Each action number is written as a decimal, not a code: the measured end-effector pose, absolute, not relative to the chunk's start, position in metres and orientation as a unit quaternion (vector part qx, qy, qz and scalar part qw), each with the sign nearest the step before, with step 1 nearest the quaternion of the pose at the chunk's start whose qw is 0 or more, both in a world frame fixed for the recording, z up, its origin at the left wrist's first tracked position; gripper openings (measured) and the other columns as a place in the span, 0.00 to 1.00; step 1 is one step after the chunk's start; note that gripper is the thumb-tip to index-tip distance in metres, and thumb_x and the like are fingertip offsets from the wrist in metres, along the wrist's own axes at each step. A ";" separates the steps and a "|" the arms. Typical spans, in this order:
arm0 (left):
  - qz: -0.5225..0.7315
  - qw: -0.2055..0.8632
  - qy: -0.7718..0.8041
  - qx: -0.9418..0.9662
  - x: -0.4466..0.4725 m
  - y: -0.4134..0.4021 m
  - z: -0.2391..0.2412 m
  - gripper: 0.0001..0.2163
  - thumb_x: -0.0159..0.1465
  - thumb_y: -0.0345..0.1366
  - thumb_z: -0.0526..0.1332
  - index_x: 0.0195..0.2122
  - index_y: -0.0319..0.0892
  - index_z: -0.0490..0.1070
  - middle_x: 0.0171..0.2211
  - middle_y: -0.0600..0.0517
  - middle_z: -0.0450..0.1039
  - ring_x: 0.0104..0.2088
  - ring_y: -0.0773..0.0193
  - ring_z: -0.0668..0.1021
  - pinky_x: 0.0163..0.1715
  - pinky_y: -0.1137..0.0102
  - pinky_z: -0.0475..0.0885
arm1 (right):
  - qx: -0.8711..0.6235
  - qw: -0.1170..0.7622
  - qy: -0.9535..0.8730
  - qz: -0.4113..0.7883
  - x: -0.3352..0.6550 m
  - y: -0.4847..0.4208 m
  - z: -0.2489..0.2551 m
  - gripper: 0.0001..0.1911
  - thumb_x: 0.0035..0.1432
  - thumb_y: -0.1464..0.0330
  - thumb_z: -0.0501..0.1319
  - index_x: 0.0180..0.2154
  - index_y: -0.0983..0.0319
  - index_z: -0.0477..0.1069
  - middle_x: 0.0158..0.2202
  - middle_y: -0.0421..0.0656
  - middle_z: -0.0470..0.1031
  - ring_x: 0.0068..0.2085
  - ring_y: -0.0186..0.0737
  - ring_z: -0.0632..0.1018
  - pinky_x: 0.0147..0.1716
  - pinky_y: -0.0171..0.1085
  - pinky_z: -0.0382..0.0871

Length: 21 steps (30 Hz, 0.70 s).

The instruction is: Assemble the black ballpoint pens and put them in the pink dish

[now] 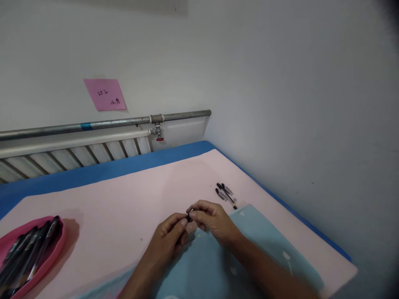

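Note:
A small black piece (188, 217), too small to identify, sits between the fingertips of both hands over the table. My left hand (170, 234) pinches it from the left with thumb and forefinger. From the right, the thumb and fingers of my right hand (210, 218) close on the same piece, hiding part of it. Beyond my right hand lie several black and clear pen parts (220, 194), some looking like caps, with a thin dark rod (229, 196) among them.
A pink basket (64, 241) with several black pens (34, 249) stands at the left. A light blue mat (255, 232) lies under my forearms on the pink tabletop cover (124, 207). Walls, a pipe (183, 115) and a radiator (71, 155) border the table.

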<state>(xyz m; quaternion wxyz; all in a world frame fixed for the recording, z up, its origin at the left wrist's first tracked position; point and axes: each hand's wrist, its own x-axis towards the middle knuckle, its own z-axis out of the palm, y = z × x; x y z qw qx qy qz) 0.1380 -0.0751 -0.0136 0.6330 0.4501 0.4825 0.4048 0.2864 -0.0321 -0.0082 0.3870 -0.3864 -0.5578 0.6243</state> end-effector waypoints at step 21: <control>0.399 0.603 0.514 0.462 0.136 -0.074 -0.016 0.18 0.56 0.50 0.55 0.37 0.39 0.69 0.16 0.59 0.58 0.13 0.76 0.56 0.12 0.78 0.49 | -0.400 0.380 -0.553 0.625 0.286 -0.031 -0.009 0.09 0.50 0.64 0.59 0.32 0.63 0.71 0.19 0.35 0.63 0.21 0.28 0.61 0.19 0.30 0.54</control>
